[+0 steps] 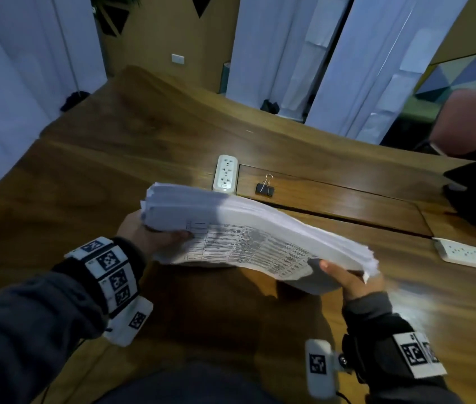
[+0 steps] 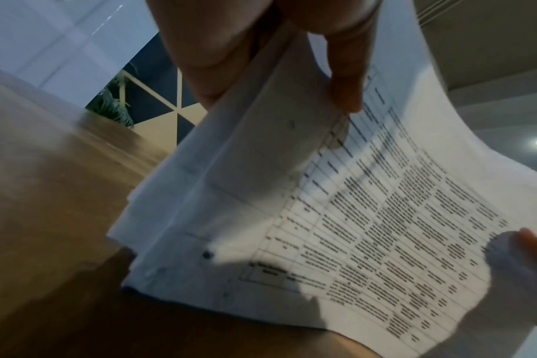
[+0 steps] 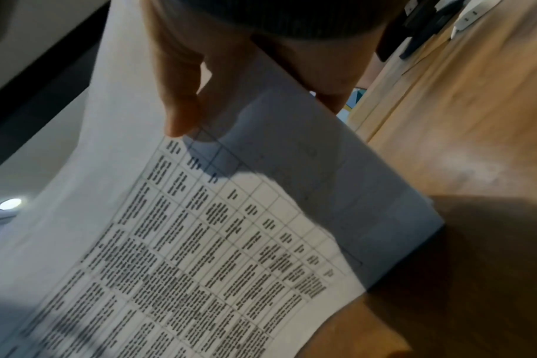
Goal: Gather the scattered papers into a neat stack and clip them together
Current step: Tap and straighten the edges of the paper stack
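I held the papers point(image 1: 248, 225) above the surface point(image 1: 114, 158), my left hand point(image 1: 146, 237) gripping one end, my right hand point(image 1: 347, 279) the other; the clip point(image 1: 265, 188) lay beyond them.

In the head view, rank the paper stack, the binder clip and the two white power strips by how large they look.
1. Paper stack, by far.
2 and 3. Power strip by the clip and power strip at right: look alike, unranked.
4. Binder clip.
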Demonstrator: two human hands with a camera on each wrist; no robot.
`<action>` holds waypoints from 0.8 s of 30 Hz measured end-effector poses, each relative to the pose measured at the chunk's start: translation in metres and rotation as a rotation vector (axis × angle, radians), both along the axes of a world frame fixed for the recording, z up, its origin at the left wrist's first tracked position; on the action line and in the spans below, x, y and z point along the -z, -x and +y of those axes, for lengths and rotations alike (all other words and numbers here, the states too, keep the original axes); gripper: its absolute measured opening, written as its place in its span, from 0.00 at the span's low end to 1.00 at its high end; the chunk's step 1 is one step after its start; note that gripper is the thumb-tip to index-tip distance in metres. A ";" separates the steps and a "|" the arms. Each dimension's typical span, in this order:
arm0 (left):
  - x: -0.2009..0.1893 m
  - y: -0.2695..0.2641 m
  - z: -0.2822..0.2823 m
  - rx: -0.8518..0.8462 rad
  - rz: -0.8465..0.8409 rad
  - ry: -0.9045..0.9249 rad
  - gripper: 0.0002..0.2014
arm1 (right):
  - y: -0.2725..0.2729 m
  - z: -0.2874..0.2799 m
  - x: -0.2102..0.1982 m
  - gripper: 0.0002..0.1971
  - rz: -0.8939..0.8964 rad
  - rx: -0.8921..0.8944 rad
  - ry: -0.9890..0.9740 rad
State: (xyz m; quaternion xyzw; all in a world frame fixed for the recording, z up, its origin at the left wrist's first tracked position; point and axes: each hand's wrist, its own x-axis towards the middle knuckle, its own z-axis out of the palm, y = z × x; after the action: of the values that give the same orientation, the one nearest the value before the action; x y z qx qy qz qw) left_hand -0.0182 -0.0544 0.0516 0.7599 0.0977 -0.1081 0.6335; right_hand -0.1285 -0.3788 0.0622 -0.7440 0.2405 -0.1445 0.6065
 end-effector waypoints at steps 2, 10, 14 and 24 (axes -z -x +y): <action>0.004 0.003 0.000 0.007 0.024 0.029 0.28 | 0.001 0.008 0.002 0.23 0.034 0.028 -0.007; -0.039 0.014 -0.008 -0.041 -0.357 0.365 0.20 | -0.005 0.006 -0.001 0.27 -0.098 -0.068 0.017; -0.051 0.010 -0.014 -0.097 -0.463 0.374 0.04 | -0.007 0.002 0.001 0.25 -0.089 -0.110 0.018; -0.047 0.001 -0.013 -0.183 -0.395 0.351 0.09 | -0.011 -0.003 0.006 0.23 -0.080 -0.109 -0.011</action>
State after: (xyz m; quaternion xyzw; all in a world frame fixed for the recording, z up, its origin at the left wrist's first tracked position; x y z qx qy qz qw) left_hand -0.0189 -0.0678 0.0984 0.6327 0.0203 0.0845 0.7695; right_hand -0.1178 -0.3817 0.0566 -0.7463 0.1760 -0.1398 0.6265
